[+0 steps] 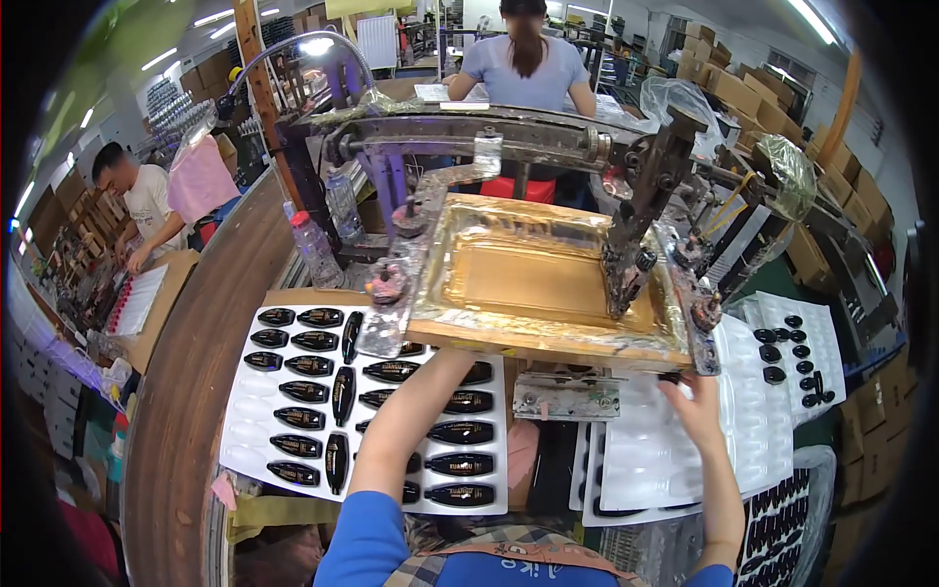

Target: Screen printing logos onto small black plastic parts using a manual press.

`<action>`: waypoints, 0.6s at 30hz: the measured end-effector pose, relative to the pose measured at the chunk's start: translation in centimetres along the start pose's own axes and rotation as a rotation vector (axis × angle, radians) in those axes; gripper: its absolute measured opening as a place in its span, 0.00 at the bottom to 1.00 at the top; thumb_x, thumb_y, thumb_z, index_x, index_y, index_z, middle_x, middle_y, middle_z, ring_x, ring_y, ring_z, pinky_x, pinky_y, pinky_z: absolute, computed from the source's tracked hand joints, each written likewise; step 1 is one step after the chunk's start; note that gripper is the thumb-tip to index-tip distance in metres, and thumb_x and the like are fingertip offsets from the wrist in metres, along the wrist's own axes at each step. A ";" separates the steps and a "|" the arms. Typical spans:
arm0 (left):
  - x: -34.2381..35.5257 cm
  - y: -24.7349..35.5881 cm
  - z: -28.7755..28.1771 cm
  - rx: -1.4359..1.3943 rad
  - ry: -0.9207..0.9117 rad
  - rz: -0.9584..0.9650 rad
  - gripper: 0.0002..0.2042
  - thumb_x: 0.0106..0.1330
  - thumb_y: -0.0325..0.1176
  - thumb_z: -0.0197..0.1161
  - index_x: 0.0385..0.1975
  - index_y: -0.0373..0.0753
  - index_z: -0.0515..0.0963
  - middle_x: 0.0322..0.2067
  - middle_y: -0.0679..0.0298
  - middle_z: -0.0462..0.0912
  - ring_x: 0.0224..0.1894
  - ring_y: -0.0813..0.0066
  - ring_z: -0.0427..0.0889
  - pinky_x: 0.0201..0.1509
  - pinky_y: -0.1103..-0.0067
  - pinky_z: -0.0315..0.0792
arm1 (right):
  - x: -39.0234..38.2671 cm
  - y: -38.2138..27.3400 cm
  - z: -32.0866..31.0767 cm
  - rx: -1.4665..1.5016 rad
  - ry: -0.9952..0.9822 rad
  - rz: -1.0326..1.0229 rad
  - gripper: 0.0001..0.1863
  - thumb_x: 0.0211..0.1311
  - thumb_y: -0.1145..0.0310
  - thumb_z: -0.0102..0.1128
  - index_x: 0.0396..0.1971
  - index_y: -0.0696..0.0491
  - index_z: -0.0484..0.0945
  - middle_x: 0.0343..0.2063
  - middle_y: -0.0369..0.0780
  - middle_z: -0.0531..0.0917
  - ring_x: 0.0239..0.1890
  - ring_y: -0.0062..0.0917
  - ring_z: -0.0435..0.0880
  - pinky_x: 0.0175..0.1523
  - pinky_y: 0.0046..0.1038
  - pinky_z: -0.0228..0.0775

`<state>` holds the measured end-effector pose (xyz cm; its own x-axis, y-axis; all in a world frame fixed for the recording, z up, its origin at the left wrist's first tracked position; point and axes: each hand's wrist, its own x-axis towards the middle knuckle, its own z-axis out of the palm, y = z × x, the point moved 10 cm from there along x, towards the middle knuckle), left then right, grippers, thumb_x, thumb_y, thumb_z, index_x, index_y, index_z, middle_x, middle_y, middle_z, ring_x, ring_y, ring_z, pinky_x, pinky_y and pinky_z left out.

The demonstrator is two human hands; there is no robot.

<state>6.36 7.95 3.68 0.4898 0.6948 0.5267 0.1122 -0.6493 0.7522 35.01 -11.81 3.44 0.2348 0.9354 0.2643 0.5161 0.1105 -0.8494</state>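
Apparently, a loading or unloading step is in hand at a metal fixture [565,399] beneath a wood-edged screen frame [548,342] coated in gold. The left hand is hidden under the frame, so its grip cannot be told; only the left forearm [416,411] is seen. The right hand [694,403] is held at the frame's lower right corner, fingers partly curled; something dark shows at the fingertips, but whether it is gripped cannot be told. Glossy black pieces [462,464] are laid out in a white tray [246,426] at left. Clear space beneath the frame seems called for next. Gold brand-like lettering is borne by these pieces; pale letters are partly visible on the blue shirt [469,570].
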 end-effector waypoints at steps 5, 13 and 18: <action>2.2 0.6 2.0 -0.585 -0.133 -0.189 0.11 0.57 0.32 0.55 0.38 0.35 0.73 0.33 0.64 0.77 0.36 0.79 0.73 0.42 0.82 0.67 | 3.1 -3.9 8.6 -0.242 -0.275 0.024 0.20 0.46 0.69 0.61 0.41 0.57 0.71 0.38 0.40 0.77 0.40 0.27 0.74 0.48 0.26 0.62; -11.8 -5.3 -18.3 -0.095 0.528 -0.398 0.09 0.59 0.33 0.55 0.34 0.35 0.77 0.29 0.69 0.78 0.29 0.86 0.73 0.35 0.88 0.67 | 2.4 -3.3 7.2 -0.261 -0.212 -0.017 0.22 0.45 0.61 0.62 0.39 0.59 0.72 0.40 0.45 0.75 0.44 0.33 0.72 0.48 0.29 0.61; -27.1 -9.0 -33.4 0.233 0.847 -0.497 0.09 0.58 0.32 0.56 0.33 0.33 0.75 0.24 0.66 0.77 0.24 0.84 0.73 0.27 0.88 0.67 | -1.1 9.3 -11.3 -0.458 0.500 -0.093 0.20 0.53 0.73 0.52 0.47 0.62 0.64 0.44 0.47 0.71 0.48 0.35 0.67 0.54 0.31 0.55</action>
<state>-36.82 5.28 -4.14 -0.4232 0.8355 0.3506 0.3470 -0.2080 0.9145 48.81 -15.63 0.38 0.4677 0.6494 0.5996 0.8231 -0.0727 -0.5633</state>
